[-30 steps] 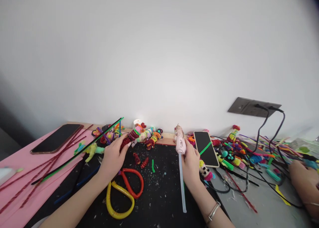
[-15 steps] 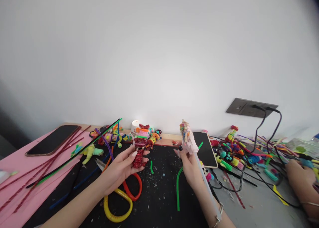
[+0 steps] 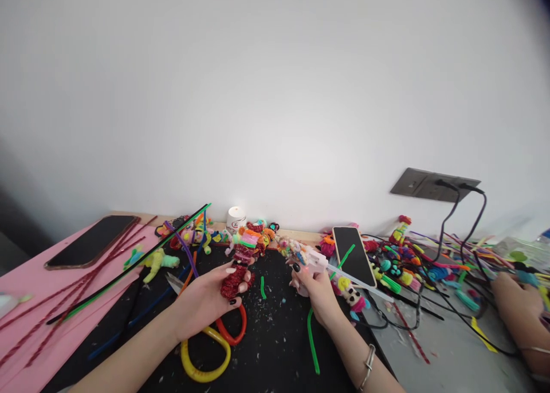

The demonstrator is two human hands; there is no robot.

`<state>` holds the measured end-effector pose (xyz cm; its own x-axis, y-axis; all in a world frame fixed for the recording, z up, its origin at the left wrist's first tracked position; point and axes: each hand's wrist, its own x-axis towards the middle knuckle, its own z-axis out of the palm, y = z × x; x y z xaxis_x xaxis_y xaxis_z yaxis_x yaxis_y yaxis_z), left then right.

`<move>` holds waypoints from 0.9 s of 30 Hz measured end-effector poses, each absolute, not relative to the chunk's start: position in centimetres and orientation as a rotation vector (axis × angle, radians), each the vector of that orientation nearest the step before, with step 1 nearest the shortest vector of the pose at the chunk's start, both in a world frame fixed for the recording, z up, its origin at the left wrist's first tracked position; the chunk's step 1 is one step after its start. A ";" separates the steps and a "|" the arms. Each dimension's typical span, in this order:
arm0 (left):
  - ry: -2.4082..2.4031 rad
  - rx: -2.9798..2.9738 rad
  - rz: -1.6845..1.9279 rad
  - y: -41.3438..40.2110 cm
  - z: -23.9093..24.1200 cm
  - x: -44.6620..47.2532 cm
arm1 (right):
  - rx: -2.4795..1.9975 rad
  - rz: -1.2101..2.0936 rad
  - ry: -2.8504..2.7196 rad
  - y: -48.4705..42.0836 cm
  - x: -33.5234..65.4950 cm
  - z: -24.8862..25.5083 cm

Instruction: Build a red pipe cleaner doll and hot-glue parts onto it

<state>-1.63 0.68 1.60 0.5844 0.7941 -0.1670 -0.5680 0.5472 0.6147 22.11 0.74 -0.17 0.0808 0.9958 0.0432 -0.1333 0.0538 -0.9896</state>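
My left hand is closed around the red glittery lower part of a pipe cleaner doll, whose pink, green and orange top leans away from me. In my right hand is a white hot glue gun, gripped by its handle. A clear glue stick sticks out of its rear toward the right. Colourful bits cover the nozzle end, which points left toward the doll with a gap between. Scissors with yellow and red handles lie under my left wrist. A short green pipe cleaner piece lies between my hands.
Phones lie at left and right. Pipe cleaner figures line the wall beside a paper cup. Red pipe cleaners cross the pink sheet. Black cords hang from the wall socket. Another person's hand is at far right.
The glue gun has swung from nozzle-up to nearly level, its nozzle now pointing left. My left hand has lowered slightly and tilted the doll's top to the right.
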 end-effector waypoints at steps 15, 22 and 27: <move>0.652 0.739 0.954 0.3 0.4 -0.3 | -1.152 1.210 -1.205 0.7 21.9 -1.1; 0.689 0.788 0.963 0.2 0.1 0.0 | -1.142 1.229 -1.252 0.6 21.9 -1.3; 0.676 0.840 0.957 0.1 0.0 0.1 | -1.106 1.241 -1.285 0.7 21.9 -1.6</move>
